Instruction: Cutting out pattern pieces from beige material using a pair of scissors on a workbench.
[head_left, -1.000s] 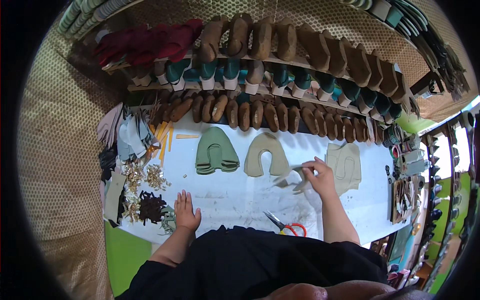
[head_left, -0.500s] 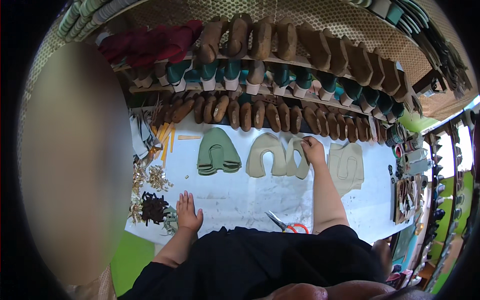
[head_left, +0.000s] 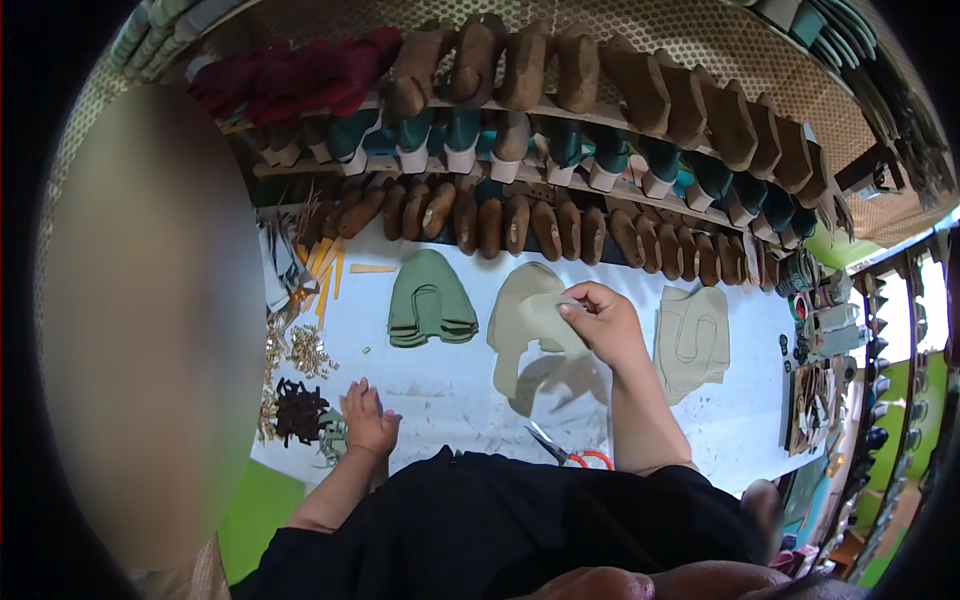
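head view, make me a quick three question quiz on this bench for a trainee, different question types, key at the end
1. Multiple choice: what does the right hand hold? A) a yellow strip B) a pale beige piece C) a wooden shoe form
2. True or false: the green stack lies to the left of the right hand.
3. Short answer: what colour are the looped handles on the scissors?

Key: 1. B; 2. True; 3. Red
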